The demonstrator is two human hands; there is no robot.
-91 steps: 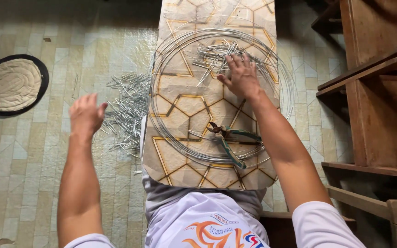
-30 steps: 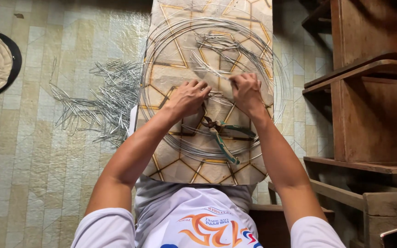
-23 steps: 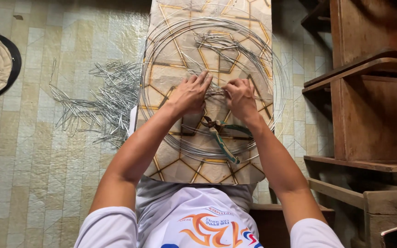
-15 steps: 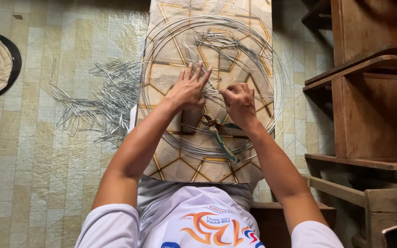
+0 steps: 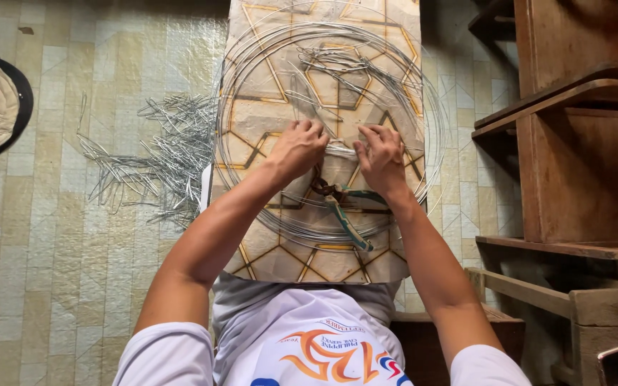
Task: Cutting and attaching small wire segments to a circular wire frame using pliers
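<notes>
Head view: thin, seemingly bent silver wire (image 5: 341, 151)

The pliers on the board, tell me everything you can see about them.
The pliers lie flat on the patterned board, inside the big wire coil and just below both hands. The head looks dark and rusty; the handles wear green sleeves, one running toward the person, the other out under the right hand. Neither hand grips them; both the right hand and the left hand hold a short wire piece above them. Thin wire strands cross the handles.
</notes>
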